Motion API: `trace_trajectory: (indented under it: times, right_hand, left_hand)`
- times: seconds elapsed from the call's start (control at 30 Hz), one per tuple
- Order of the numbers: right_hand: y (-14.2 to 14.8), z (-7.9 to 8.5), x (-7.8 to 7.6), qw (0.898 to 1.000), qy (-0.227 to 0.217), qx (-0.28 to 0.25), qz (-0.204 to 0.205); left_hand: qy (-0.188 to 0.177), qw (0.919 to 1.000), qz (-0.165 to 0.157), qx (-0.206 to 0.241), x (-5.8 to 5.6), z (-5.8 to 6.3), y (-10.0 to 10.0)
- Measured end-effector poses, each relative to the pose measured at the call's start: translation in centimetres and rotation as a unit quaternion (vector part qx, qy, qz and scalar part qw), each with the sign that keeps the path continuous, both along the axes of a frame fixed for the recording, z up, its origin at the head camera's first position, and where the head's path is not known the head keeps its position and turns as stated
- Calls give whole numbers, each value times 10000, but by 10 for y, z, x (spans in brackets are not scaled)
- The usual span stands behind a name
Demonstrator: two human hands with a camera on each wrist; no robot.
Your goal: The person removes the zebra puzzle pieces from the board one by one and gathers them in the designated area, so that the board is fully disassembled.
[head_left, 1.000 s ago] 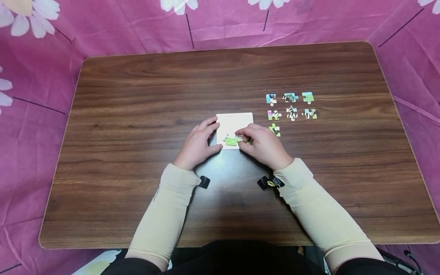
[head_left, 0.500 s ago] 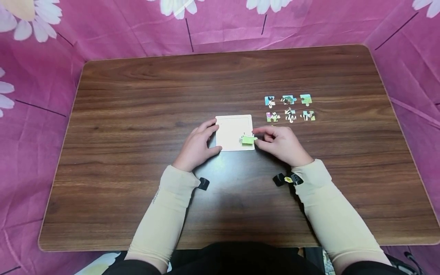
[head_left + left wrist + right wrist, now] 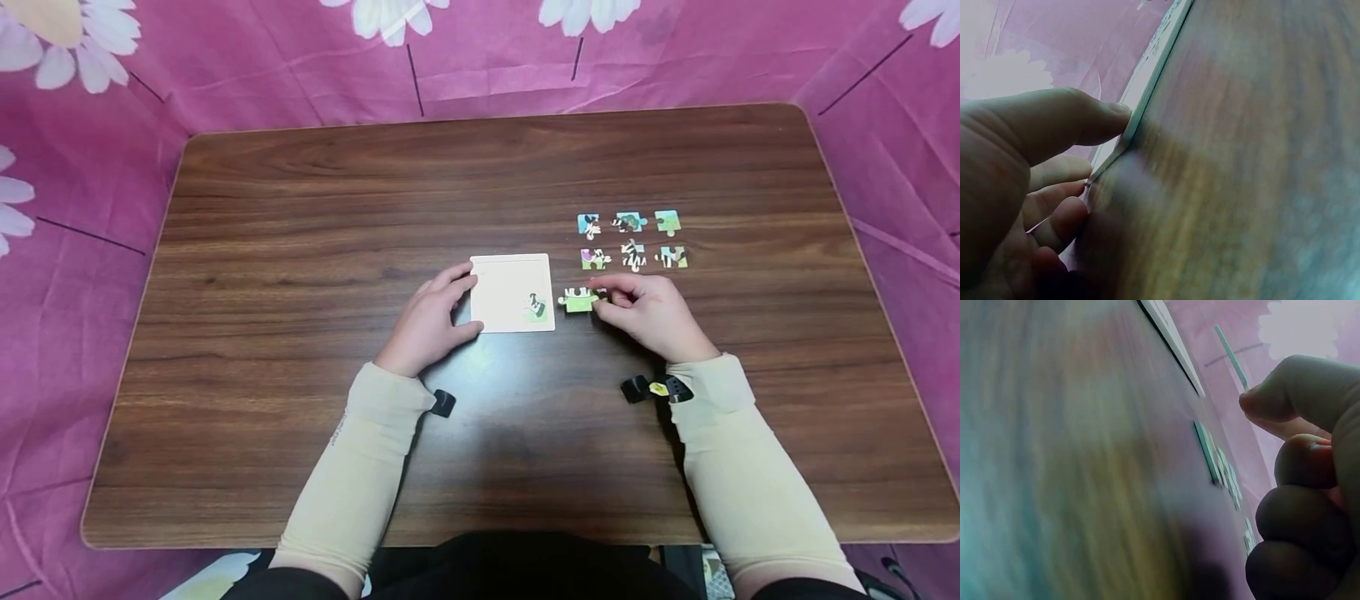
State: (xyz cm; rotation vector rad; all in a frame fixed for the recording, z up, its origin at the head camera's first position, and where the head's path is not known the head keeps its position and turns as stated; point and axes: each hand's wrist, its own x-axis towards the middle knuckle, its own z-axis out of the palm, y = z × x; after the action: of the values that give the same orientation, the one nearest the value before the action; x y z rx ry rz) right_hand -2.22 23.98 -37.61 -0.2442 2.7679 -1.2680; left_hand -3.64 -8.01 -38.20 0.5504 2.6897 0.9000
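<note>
A pale square puzzle board (image 3: 504, 287) lies on the table before me. My left hand (image 3: 431, 325) rests along its left side, the thumb on the lower left corner and the fingertips at the upper left. One black, white and green piece (image 3: 536, 306) sits in the board's lower right corner. Just right of the board, my right hand (image 3: 652, 315) pinches a green puzzle piece (image 3: 577, 300) with black-and-white shapes on its upper edge. In the right wrist view this held piece (image 3: 1230, 355) is edge-on between thumb and forefinger, above the table, with the other fingers curled in.
Two rows of loose puzzle pieces (image 3: 632, 257) lie beyond the right hand. Another piece (image 3: 1207, 453) shows on the table in the right wrist view. Wood-grain table (image 3: 337, 200) surrounds the board, with pink flowered cloth (image 3: 495, 67) behind.
The right hand has carried the green piece rightward from over the board to beside it, uncovering the piece in the lower right corner. The left hand stays at the board.
</note>
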Motion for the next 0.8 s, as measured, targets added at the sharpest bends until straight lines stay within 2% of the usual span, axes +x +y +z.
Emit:
trace_trajectory:
  times: [0.57,0.8]
  right_hand:
    - [34,3,0,9982,-229,270,-489]
    - [45,4,1,9960,-259,558,-644]
  left_hand:
    - [-12,10000,8,28,0,0,1]
    - [11,10000,-5,52,0,0,1]
